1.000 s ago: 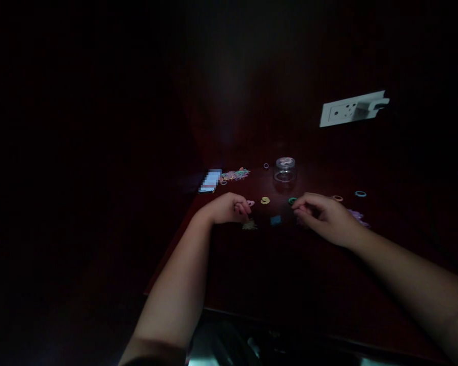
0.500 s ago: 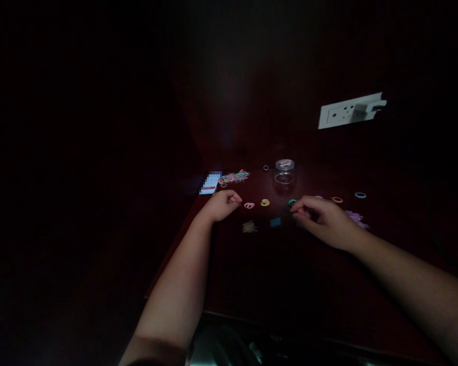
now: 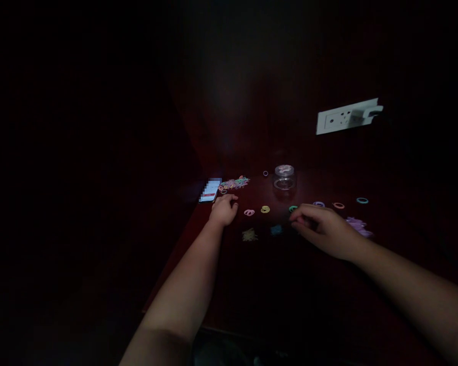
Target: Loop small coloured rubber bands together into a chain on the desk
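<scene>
My left hand (image 3: 224,209) reaches forward with its fingers stretched and the thumb apart, just in front of a mixed pile of coloured elastic bands (image 3: 236,182); nothing shows in it. My right hand (image 3: 322,226) hovers with its fingers bent and the tips pinched together beside a green band (image 3: 292,209). Whether something small sits in that pinch is hidden. Between the hands lie pink bands (image 3: 249,212) and yellow bands (image 3: 265,209). Closer to me are a beige heap of bands (image 3: 249,235) and a blue heap (image 3: 276,230).
A clear lidded jar (image 3: 284,178) stands behind the row, with a lone purple band (image 3: 265,173) to its left. A phone (image 3: 210,190) lies at the table's left edge. Right are an orange band (image 3: 338,206), a teal band (image 3: 362,201) and a purple heap (image 3: 359,227). The wall carries a socket (image 3: 347,117).
My left hand has turned and its fingers have straightened out toward the mixed pile. The right hand has stayed nearly in place, still pinched. The whole view has shifted slightly.
</scene>
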The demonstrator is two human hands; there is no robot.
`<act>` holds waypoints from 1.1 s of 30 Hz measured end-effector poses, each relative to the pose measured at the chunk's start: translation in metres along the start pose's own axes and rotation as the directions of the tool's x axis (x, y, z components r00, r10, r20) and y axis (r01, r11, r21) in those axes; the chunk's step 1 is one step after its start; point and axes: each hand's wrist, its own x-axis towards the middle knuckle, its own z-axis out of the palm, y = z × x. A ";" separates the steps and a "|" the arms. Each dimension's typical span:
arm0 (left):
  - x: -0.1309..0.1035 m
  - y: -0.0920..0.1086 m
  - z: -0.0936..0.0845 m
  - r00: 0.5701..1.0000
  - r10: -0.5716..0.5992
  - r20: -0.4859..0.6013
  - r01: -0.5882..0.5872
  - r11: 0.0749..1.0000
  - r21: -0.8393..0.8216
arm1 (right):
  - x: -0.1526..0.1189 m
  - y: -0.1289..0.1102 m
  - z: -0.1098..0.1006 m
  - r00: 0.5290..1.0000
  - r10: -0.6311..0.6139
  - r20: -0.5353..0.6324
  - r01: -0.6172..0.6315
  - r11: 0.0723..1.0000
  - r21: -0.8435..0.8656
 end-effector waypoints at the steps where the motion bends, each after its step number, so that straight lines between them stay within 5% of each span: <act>1: 0.001 0.002 0.001 1.000 0.007 -0.002 -0.007 1.000 0.013 | 0.000 0.000 0.000 1.000 -0.001 0.005 0.001 1.000 0.001; 18: 0.055 0.011 0.015 0.986 0.164 -0.018 -0.161 0.977 0.137 | -0.001 0.000 -0.001 0.999 0.020 0.051 -0.018 0.999 -0.037; 33: 0.054 0.010 0.014 0.979 0.112 -0.169 -0.084 0.983 0.164 | -0.001 0.000 0.003 0.999 0.035 0.029 -0.035 0.999 0.003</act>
